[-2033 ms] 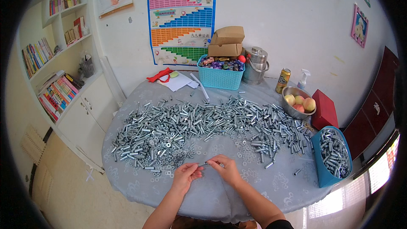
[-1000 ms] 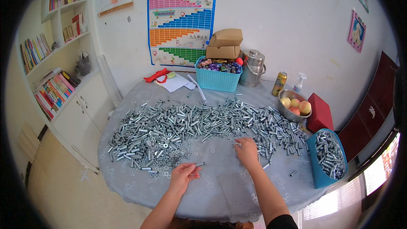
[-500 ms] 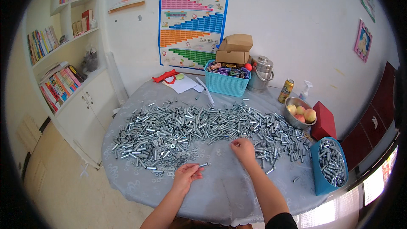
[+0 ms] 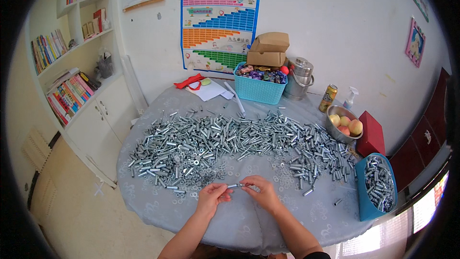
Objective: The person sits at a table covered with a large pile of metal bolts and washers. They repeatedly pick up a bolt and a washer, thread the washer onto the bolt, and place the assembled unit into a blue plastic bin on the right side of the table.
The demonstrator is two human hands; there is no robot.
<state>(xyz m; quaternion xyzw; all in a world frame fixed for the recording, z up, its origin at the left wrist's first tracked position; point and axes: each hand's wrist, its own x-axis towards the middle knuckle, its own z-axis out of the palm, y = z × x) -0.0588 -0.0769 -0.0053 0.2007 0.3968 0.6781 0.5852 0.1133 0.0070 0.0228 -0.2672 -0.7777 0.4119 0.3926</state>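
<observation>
My left hand (image 4: 212, 196) and my right hand (image 4: 260, 192) meet over the near edge of the round table with a grey patterned cloth (image 4: 249, 220). Between their fingertips they hold one small silver bolt (image 4: 235, 185), lying roughly level. Just beyond the hands spreads a wide heap of silver bolts, nuts and washers (image 4: 225, 139) that runs across the middle of the table. Loose washers lie scattered right in front of my fingers.
A blue bin with bolts (image 4: 378, 187) sits at the table's right edge. Behind the heap stand a teal basket (image 4: 258, 88), cardboard boxes (image 4: 268, 50), a metal pot (image 4: 299, 76), a can (image 4: 329, 97), a fruit bowl (image 4: 344, 124) and a red box (image 4: 371, 134). White shelves and cabinet (image 4: 81, 91) stand left.
My right hand reached out to the heap on the right, then came back and joined my left hand at the bolt. The view shifted slightly.
</observation>
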